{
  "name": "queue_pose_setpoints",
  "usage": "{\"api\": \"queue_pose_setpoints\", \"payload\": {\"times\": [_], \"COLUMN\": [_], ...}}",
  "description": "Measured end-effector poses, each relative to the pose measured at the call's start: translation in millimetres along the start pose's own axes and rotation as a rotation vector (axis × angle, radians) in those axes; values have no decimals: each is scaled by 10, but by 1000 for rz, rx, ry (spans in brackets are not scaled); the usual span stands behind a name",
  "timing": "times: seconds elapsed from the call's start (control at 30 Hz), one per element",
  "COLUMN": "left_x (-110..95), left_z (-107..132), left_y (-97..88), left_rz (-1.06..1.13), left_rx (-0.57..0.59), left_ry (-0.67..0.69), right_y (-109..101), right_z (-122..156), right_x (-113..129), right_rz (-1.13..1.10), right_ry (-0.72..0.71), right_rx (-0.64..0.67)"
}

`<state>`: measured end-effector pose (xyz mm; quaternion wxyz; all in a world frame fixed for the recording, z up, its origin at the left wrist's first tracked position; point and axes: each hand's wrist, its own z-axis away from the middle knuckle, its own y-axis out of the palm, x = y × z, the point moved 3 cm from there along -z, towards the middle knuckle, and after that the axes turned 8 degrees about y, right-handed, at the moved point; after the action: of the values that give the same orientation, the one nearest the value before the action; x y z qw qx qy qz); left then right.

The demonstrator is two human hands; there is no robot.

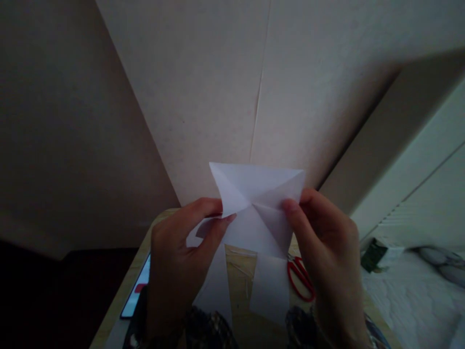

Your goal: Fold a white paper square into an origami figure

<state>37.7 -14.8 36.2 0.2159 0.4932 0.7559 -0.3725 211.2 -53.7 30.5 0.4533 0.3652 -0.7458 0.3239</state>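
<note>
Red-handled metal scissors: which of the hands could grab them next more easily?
Probably the right hand: the red-handled metal scissors lie close beside it. The left hand is farther away. Both are pinching the creased white paper, so the right would first let go.

Dim, greyish light, soft focus overall. Pale mottled wall [203, 87] lighter toward upper centre; lower-left corner near black. Creased white paper sheet [254, 182] softly shaded along folds. Flat rectangular phone screen [135, 294] glows bluish. Pale quilted fabric [410, 295] blurred.
</note>
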Motion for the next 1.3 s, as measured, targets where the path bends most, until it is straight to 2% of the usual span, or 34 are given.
{"api": "queue_pose_setpoints", "payload": {"times": [0.1,0.17,0.23,0.37,0.5,0.67,0.97,1.3], "left_x": [7,6,-4,-12,-48,-99,-113,-114], "left_z": [20,24,23,18,16,15,11,16], "left_y": [-22,-27,-23,-4,3,22,29,60], "left_rz": [-53,-76,-100,-148,-163,-162,-183,-223], "left_rx": [-52,-47,-26,22,43,103,96,103], "left_ry": [-4,14,55,94,202,243,335,365], "right_y": [-6,-25,-31,-10,15,37,66,93], "right_z": [-11,-9,8,37,47,37,27,48], "right_x": [-42,-27,23,110,108,82,85,113], "right_rz": [29,92,234,494,546,571,619,585], "right_ry": [-87,-227,-377,-510,-557,-584,-634,-646], "right_rx": [-104,-239,-320,-258,-172,-167,-104,-131]}}
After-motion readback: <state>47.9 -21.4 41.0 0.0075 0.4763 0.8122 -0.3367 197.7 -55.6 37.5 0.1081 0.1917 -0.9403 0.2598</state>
